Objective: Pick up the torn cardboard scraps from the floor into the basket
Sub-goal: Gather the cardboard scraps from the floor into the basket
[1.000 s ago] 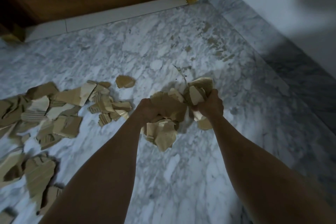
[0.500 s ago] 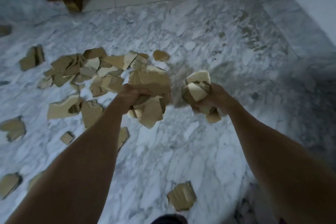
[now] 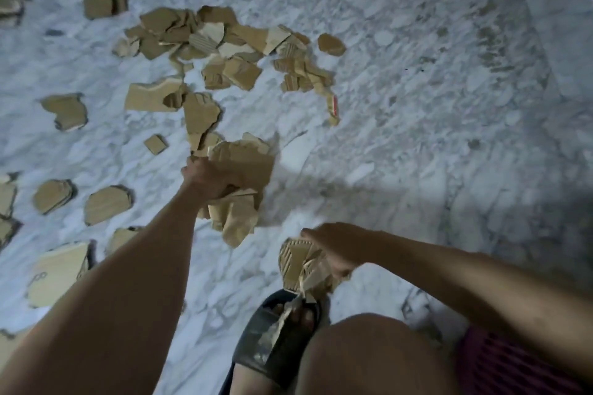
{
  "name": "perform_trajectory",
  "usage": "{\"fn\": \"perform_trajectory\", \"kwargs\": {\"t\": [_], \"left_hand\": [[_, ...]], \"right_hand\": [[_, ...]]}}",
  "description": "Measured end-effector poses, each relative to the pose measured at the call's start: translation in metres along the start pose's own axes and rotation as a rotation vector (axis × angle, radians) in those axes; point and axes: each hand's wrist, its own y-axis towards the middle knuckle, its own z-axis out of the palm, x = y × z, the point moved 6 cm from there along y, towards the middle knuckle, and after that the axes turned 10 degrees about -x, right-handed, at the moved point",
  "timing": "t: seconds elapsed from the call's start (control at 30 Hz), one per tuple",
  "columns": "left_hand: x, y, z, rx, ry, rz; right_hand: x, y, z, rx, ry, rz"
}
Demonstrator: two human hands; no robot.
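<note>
The torn tan corrugated cardboard scraps [image 3: 205, 51] lie scattered over the white-and-grey marble floor [image 3: 417, 90], most densely in the upper centre of the frame, with loose pieces trailing down the left edge. Two bunches are off the floor. The left hand [image 3: 208, 179], at frame centre, grips a thick bunch of large scraps [image 3: 240, 189] with curled fingers; several pieces hang below the fist. The right hand [image 3: 333, 250], at lower centre, clenches a smaller wad of crumpled scraps [image 3: 300, 263], held just above the person's foot in a black slide sandal [image 3: 272, 337]. At the lower right, a bare knee [image 3: 362, 356] and the edge of dark red shorts [image 3: 513, 365] are visible.

The basket is not in view, so its position cannot be stated.

The step in hand appears to be carrying both loads to the basket. To do it well:

1. Both fists should hold firm pressure; the hanging pieces under the left hand look likely to slip.
2. The loads should be carried low and level, without swinging.
3. Each hand should open only once directly over the basket opening.
4. The dense cluster at upper centre is the sensible next target.
</note>
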Motion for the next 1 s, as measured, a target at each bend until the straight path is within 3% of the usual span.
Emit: {"fn": "perform_trajectory", "kwargs": {"t": [0.17, 0.3, 0.47, 0.57, 0.7, 0.87, 1.0], "left_hand": [[-0.012, -0.008, -0.004, -0.012, 0.099, 0.183], [-0.019, -0.026, -0.006, 0.09, 0.09, 0.189], [-0.021, -0.022, 0.004, 0.104, 0.081, 0.211], [-0.015, -0.019, 0.013, 0.04, 0.231, 0.137], [-0.015, -0.017, 0.019, 0.031, 0.32, 0.156], [-0.012, -0.023, 0.016, 0.011, 0.129, 0.148], [-0.003, -0.025, 0.016, 0.034, 0.003, 0.11]], "right_hand": [[0.004, -0.005, -0.003, -0.149, -0.108, 0.04], [0.006, -0.009, 0.0, -0.258, -0.155, 0.068], [-0.002, -0.024, 0.007, -0.342, -0.08, 0.204], [-0.019, -0.032, 0.013, -0.346, 0.072, 0.336], [-0.022, -0.029, 0.009, -0.334, 0.142, 0.35], [-0.025, -0.018, -0.006, -0.235, 0.175, 0.356], [-0.029, -0.006, -0.021, -0.316, 0.262, 0.39]]}}
